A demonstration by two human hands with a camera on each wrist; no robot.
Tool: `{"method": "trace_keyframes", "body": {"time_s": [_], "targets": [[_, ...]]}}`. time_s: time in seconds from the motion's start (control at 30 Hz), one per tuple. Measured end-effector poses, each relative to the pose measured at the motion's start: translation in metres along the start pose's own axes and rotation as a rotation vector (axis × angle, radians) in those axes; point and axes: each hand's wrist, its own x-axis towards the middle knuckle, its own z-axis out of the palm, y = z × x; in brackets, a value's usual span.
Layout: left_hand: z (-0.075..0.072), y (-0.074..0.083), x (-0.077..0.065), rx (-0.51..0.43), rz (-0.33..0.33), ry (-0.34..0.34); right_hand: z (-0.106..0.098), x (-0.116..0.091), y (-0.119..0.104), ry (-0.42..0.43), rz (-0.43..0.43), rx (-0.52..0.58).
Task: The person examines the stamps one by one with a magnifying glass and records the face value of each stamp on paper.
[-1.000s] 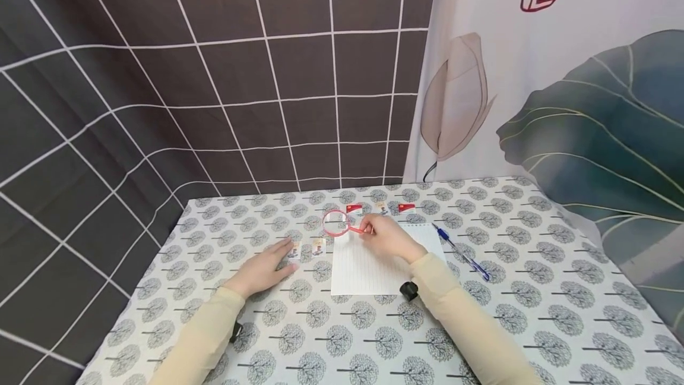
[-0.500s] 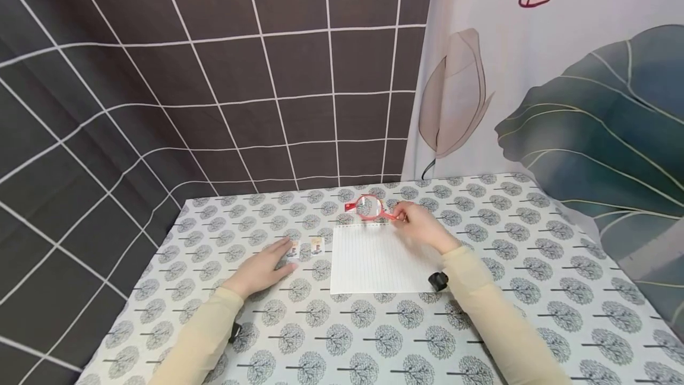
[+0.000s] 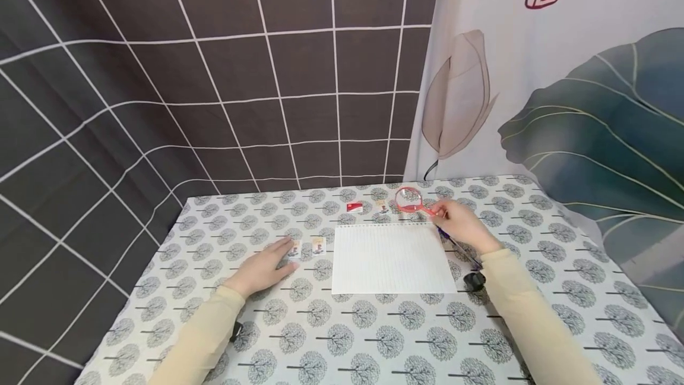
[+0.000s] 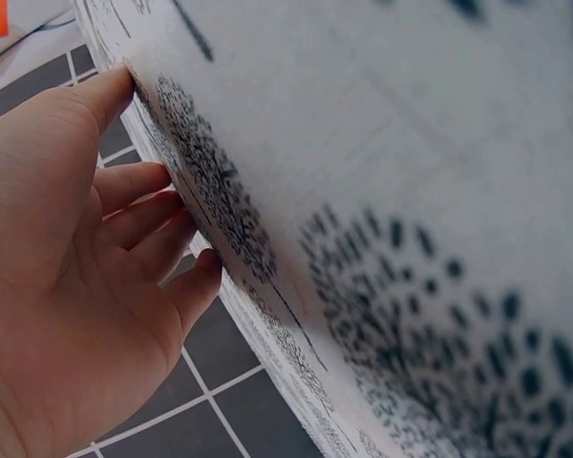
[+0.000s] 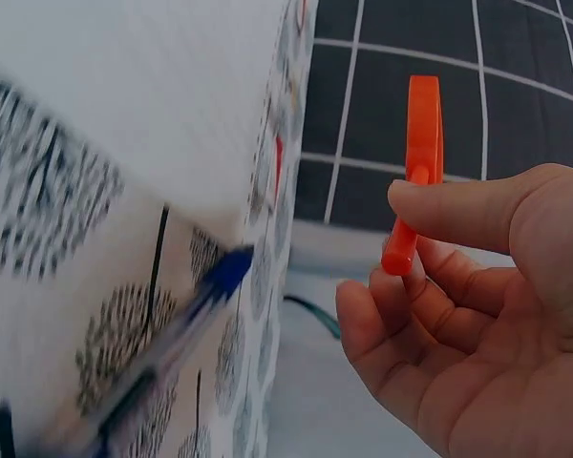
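My right hand (image 3: 462, 224) pinches the handle of a red magnifying glass (image 3: 408, 199) between thumb and fingers. Held above the table, its round lens overlaps a red card at the back in the head view. From the right wrist the orange-red frame (image 5: 423, 129) appears edge-on, rising past the thumb. On the left, my left hand (image 3: 262, 269) rests on the tablecloth with fingers loosely extended, the fingertips right at a small picture card (image 3: 294, 249). A second picture card (image 3: 319, 246) lies just to its right.
A lined notepad (image 3: 392, 257) lies mid-table, with a blue pen (image 3: 459, 249) along its right side, partly behind the right hand. Behind the pad are a red and white card (image 3: 354, 207) and another picture card (image 3: 382, 207). A dark gridded curtain (image 3: 299, 76) hangs behind the table.
My right hand has carried the magnifying glass rightward, from the pad's left corner along the back row of cards to the red card on the right. The left hand stays in place.
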Motion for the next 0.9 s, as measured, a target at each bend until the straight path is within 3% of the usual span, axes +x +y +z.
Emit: {"method": "trace_keyframes", "body": {"time_s": [0.17,0.37,0.5,0.7,0.9], "targets": [[0.001,0.000,0.001,0.005,-0.012,0.000,-0.017,-0.011,0.009,-0.010,0.044,0.027],[0.002,0.000,0.001,0.007,-0.004,0.003,-0.032,-0.023,0.027,0.015,0.060,-0.028],[0.003,0.000,0.000,-0.001,-0.011,0.000,-0.039,-0.030,0.045,0.031,0.083,-0.044],[0.004,0.000,0.000,-0.011,-0.017,-0.005,-0.047,-0.042,0.067,-0.009,0.168,0.003],[0.004,-0.001,0.002,-0.005,-0.009,0.000,-0.055,-0.049,0.082,-0.003,0.185,-0.016]]}}
